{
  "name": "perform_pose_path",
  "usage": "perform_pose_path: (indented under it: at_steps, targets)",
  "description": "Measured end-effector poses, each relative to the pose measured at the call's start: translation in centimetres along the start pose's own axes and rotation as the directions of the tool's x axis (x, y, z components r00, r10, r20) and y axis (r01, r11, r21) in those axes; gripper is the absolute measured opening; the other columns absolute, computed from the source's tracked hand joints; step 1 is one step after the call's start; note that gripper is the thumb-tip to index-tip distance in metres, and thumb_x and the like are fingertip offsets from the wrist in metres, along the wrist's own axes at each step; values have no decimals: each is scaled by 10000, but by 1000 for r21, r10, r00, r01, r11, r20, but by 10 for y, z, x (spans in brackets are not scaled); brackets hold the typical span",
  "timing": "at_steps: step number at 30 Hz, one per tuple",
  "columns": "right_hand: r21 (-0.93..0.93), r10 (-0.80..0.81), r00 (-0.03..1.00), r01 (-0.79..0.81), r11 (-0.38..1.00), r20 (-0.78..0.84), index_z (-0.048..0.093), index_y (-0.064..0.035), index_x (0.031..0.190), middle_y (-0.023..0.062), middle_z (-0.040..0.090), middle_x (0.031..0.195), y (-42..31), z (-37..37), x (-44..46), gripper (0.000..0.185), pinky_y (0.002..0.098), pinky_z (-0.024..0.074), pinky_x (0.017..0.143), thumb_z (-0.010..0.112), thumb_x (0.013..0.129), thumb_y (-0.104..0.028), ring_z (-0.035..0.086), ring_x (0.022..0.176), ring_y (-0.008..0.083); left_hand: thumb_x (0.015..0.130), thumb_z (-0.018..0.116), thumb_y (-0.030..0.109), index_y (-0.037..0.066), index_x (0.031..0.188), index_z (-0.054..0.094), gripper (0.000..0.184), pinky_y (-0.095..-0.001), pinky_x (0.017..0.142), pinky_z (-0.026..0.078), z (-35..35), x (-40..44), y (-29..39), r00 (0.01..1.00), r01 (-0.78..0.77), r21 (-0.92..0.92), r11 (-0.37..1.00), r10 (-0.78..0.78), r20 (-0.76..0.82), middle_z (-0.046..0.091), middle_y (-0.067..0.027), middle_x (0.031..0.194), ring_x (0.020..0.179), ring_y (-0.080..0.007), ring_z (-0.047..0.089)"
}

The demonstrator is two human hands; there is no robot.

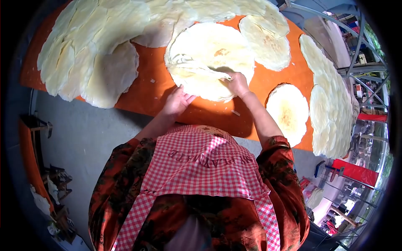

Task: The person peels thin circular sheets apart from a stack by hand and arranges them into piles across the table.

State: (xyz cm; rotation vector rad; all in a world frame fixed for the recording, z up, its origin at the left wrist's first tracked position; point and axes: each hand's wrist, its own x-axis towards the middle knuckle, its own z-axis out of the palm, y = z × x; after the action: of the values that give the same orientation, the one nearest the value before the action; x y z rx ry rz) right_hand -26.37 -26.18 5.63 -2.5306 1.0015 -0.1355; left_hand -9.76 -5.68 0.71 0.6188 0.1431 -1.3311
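A large, thin round flatbread [209, 37] lies on the orange table in front of me, pale with a few brown spots. My right hand [238, 85] is closed on the raised edge of a flatbread layer [197, 67], which is folded up across the round. Its fingertips are partly hidden by the dough. My left hand [179, 101] is turned palm up at the near left edge of the flatbread, fingers apart; its fingertips meet the rim, and I see nothing held in it.
Overlapping flatbreads [83, 54] cover the table's left and far side. A single round flatbread [287, 115] lies right of my arm, and more overlapping ones [331, 113] line the right end. The orange tabletop [146, 79] ends close to my apron. Metal frames stand at right.
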Motion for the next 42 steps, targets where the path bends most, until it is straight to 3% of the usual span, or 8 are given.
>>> perform_pose_path:
  at_steps: [4,10,19,27,30,32,33,42]
  targets:
    - [18,14,999,-15,1000,33,720,-167,1011,110,696,877,-2,1,0,254,383,526,753,702,792,-294,658,801,299,974,444,114,40,1333,373,374,-475,1004,443,-14,12,-1,983,-50,156,987,21,180,476,-136,1350,1175,-288,541]
    - [-26,-288,945,288,957,-158,675,-137,1087,60,662,1112,-4,18,-20,370,348,526,837,702,719,-125,636,989,253,863,647,68,159,1262,348,507,-375,790,551,16,8,-18,947,24,448,894,123,-296,510,-105,1255,1028,-255,605]
    - [131,-396,916,387,913,57,392,-32,1375,195,472,1354,-11,3,-47,734,408,331,1084,713,739,-212,408,1295,343,853,685,106,151,1230,287,549,-345,698,560,20,13,-26,911,13,522,853,205,-357,505,-110,1235,980,-246,611]
    - [-152,-384,876,354,923,-291,466,-122,1341,126,575,1240,-18,19,-36,741,394,494,850,719,649,-45,589,1063,281,865,638,50,122,1249,331,497,-311,678,563,6,15,-30,922,-40,535,844,239,-306,514,-106,1222,970,-240,609]
    - [-110,-390,913,378,919,-122,638,-65,1120,125,673,1026,-3,4,3,496,380,531,725,792,655,-141,661,866,271,863,623,28,114,1234,374,454,-318,681,566,-1,19,-28,920,-28,576,817,246,-304,526,-99,1198,964,-234,604]
    - [-246,-22,999,13,969,-35,727,-92,862,140,688,802,-43,-85,35,249,370,527,612,786,689,-260,665,681,282,852,621,8,103,1213,386,441,-319,671,573,-7,17,-31,914,-19,590,807,253,-316,532,-95,1143,942,-222,599]
    - [-334,-198,964,131,933,-177,728,-115,766,148,665,711,-18,-105,66,239,378,518,589,759,723,-348,652,636,314,842,624,-5,95,1199,384,442,-315,659,579,-8,19,-31,914,-30,581,813,258,-314,535,-94,1097,922,-212,596]
    - [-292,-482,799,394,871,-360,697,-109,1004,95,688,1016,-57,-69,-13,391,353,547,737,667,630,-1,666,906,263,868,518,1,11,1192,439,334,-409,862,549,-19,3,-18,999,-28,134,991,34,-42,572,-140,1095,1007,-270,604]
